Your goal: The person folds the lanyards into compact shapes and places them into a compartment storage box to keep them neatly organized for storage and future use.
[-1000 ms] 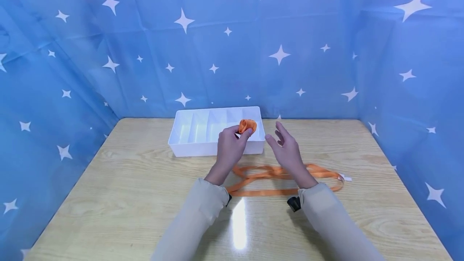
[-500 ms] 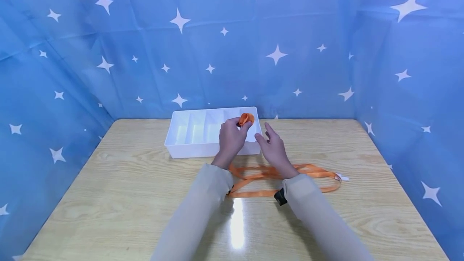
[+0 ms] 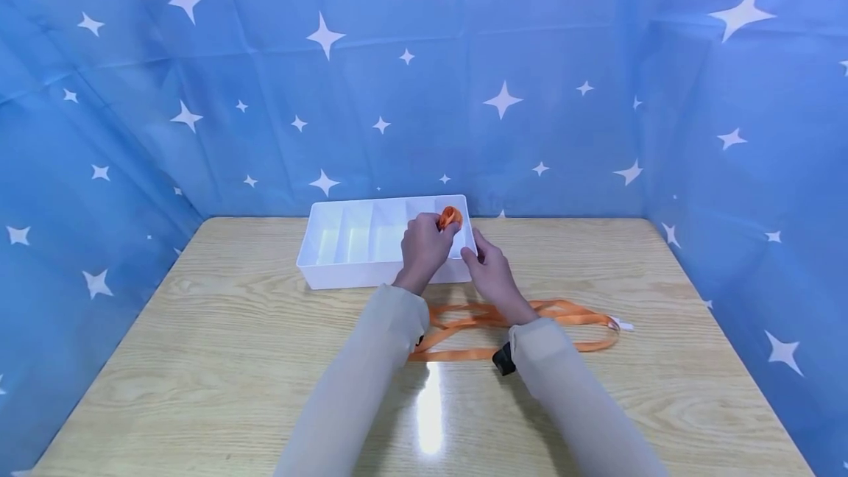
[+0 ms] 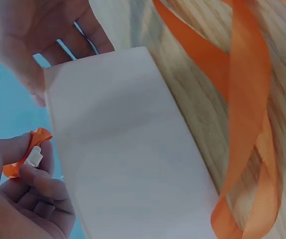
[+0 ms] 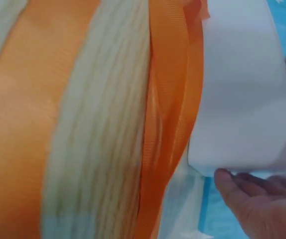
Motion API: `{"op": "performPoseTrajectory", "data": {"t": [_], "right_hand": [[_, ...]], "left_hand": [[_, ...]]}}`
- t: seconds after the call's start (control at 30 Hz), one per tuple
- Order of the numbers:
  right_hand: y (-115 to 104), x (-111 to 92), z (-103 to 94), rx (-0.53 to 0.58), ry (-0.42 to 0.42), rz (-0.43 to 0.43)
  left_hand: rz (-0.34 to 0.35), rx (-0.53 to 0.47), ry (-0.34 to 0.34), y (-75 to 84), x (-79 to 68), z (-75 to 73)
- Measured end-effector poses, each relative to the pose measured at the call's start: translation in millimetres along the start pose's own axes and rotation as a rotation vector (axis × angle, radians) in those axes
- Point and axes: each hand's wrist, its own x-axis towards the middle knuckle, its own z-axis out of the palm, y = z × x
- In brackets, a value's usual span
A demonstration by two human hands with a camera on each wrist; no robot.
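Small coiled roll of orange satin ribbon [image 3: 450, 216]: pinched between thumb and fingers of the left hand [image 3: 424, 247], at the right-end compartment of a long white plastic divided box [image 3: 358, 273]. Whether it is above or below the rim, cannot tell. Left wrist view shows a small white plastic piece [image 4: 34, 157] among the ribbon folds.

Right hand [image 3: 492, 274] at the box's right end, thumb tip touching near the front corner, fingers loosely extended along the end wall.

In front of the box, partly under the forearms: loose loops of flat orange ribbon [image 3: 464, 354] on the pale wood-grain desk [image 3: 232, 344], a white plastic clip [image 3: 621, 324] at their right end. Pale beige sleeves [image 3: 563, 381] on both arms. Blue cloth backdrop with white stars [image 3: 424, 109] behind and at both sides
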Motion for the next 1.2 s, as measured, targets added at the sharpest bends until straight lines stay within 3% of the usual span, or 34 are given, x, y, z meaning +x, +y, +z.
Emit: {"op": "performPoseTrajectory", "data": {"t": [0.17, 0.33, 0.73, 1.03, 1.2], "right_hand": [[0.5, -0.5, 2.6, -0.021, 0.010, 0.026], [3.1, -0.9, 4.6, -0.033, 0.011, 0.015], [4.8, 1.1, 8.1, -0.046, 0.004, -0.015], [6.3, -0.4, 7.2, -0.055, 0.002, -0.007], [6.8, -1.7, 5.0, -0.052, -0.007, -0.008]], "left_hand": [[-0.061, 0.043, -0.029, -0.9, 2.9, 6.6], [-0.063, 0.108, -0.024, -3.8, 5.1, 12.8], [0.042, 0.350, -0.126, -4.4, 10.2, 16.3], [0.076, 0.443, -0.148, -0.5, 14.5, 17.7], [0.061, 0.458, -0.151, 2.5, 14.4, 19.2]]}}
